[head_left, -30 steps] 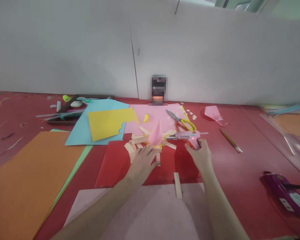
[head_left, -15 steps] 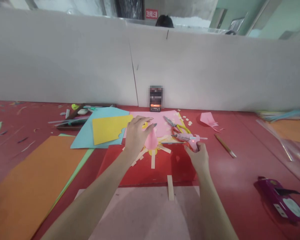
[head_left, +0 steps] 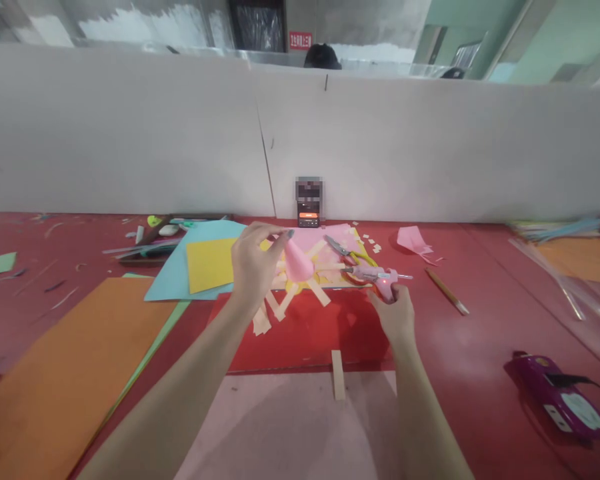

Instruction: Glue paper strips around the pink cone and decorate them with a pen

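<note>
My left hand (head_left: 253,267) pinches the tip of a pink paper cone (head_left: 297,261) and holds it lifted off the table. Cream paper strips (head_left: 280,303) hang from the cone's yellow base like rays. My right hand (head_left: 393,313) grips the handle of a pink glue gun (head_left: 380,277) that lies on the table just right of the cone, its nozzle pointing right. Below them lies a red paper sheet (head_left: 320,333).
Yellow-handled scissors (head_left: 347,252) lie behind the glue gun on a pink sheet. A loose cream strip (head_left: 337,383), orange sheet (head_left: 55,380), blue and yellow sheets (head_left: 207,263), a pencil (head_left: 445,291), a purple device (head_left: 555,397) and a phone (head_left: 309,203) against the white partition surround the spot.
My left hand moved from the base of the cone to its tip and lifted the cone with its strips off the red sheet. My right hand stayed on the glue gun.
</note>
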`<control>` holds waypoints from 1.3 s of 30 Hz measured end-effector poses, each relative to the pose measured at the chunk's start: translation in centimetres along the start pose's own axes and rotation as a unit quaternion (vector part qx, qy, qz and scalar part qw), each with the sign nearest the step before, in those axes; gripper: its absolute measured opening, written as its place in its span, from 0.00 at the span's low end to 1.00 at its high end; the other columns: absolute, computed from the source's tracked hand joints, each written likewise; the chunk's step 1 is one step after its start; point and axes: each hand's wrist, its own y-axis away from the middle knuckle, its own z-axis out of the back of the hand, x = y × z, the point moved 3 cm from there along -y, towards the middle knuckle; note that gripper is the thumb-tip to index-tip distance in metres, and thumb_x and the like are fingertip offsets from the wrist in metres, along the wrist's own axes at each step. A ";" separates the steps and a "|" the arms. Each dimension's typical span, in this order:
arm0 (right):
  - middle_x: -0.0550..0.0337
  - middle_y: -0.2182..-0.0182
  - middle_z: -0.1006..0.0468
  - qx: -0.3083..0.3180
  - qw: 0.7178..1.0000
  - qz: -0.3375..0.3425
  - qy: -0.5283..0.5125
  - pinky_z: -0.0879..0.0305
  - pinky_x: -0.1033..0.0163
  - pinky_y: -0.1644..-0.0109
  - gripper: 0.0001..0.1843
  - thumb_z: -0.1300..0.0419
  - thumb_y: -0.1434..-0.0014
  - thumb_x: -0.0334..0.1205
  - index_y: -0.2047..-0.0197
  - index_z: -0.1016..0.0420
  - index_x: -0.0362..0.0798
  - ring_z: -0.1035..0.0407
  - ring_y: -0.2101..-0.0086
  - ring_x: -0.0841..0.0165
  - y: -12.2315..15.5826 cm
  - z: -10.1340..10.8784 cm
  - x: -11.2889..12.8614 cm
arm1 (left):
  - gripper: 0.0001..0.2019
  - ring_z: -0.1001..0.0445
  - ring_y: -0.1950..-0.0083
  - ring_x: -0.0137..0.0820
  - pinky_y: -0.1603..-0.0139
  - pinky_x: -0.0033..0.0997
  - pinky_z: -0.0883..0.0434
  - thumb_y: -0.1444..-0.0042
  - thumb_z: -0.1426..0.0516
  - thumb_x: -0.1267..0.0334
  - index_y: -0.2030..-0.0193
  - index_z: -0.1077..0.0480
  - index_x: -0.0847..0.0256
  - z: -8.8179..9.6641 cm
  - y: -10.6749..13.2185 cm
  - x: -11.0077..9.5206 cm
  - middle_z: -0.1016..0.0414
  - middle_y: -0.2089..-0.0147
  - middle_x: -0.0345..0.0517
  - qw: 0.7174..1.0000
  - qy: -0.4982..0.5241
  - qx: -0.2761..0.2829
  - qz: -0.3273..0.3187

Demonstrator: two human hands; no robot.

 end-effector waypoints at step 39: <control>0.58 0.69 0.31 0.014 0.998 0.003 0.064 0.41 0.63 0.66 0.28 0.39 0.61 0.54 0.60 0.35 0.45 0.36 0.69 0.65 -0.1 -0.2 -0.4 | 0.08 0.29 0.61 0.29 0.56 0.31 0.32 0.46 0.44 0.62 0.58 0.30 0.57 -0.4 2.4 3.5 0.30 0.61 0.41 0.998 0.004 0.057 0.023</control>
